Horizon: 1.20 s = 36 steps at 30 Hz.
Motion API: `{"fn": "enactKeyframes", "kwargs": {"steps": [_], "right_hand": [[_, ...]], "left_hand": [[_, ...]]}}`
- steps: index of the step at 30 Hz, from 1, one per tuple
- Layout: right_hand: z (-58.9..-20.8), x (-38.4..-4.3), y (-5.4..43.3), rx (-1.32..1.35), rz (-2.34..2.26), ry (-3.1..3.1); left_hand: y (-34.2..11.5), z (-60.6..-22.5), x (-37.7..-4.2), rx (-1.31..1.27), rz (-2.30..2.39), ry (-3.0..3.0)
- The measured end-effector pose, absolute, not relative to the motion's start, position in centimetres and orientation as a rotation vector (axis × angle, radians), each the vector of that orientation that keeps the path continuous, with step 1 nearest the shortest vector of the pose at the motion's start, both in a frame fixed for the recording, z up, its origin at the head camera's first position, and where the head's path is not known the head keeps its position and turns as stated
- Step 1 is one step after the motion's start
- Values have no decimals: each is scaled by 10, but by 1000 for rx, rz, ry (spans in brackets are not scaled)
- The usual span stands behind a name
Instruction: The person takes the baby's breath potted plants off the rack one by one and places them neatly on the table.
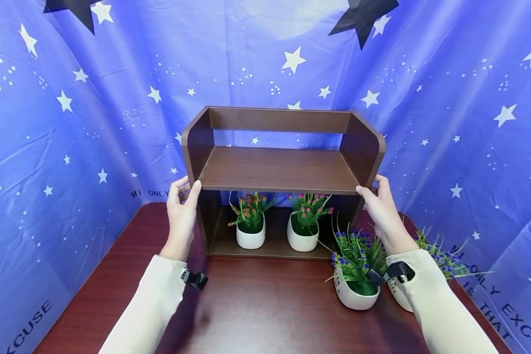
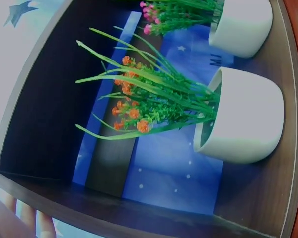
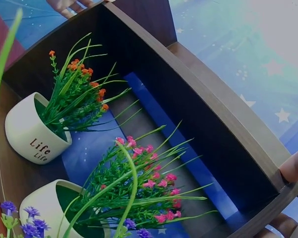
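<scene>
A dark brown two-tier wooden shelf stands on the table. My left hand grips its left side panel, thumb at the front edge and fingers along the outside. On the opposite side panel, my right hand holds on at about the same height, its thumb by the upper board's front corner. The lower tier bears two white pots: one with orange flowers on the left, one with pink flowers on the right. The upper tier bears nothing.
Near the shelf's front right, a white pot with blue-purple flowers stands on the reddish-brown table. Another blue-flowered plant is partly hidden behind my right sleeve. A blue star-printed curtain surrounds the table.
</scene>
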State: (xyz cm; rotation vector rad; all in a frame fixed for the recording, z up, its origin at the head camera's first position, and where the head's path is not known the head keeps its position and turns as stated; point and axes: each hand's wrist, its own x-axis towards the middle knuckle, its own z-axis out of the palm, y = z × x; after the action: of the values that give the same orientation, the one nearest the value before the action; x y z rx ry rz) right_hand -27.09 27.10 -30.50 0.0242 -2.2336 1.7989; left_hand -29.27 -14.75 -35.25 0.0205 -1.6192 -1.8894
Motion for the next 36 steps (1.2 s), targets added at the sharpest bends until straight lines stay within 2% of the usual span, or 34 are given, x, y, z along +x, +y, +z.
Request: {"fn": "enactKeyframes", "kwargs": {"steps": [7,14,18,29,36], "right_hand": [[-306,-271,270,19,1795,-2224],[-309,-271,268,21,1792,-2218],[-309,-270,266,24,1786,-2221],[-309,-269,267,24,1773,-2221],[-309,-271,266,27,1768,-2209]], "left_hand": [[-141,-352,-283,-30,-1757,-1529],[-125,-340,-253,-132,-1608,-1472],[-117,-344,-246,-142,-1533,-1493],[-92,-390,-260,-417,-1736,-1563],[-61,-409,-257,-583,-1837,-1679]]}}
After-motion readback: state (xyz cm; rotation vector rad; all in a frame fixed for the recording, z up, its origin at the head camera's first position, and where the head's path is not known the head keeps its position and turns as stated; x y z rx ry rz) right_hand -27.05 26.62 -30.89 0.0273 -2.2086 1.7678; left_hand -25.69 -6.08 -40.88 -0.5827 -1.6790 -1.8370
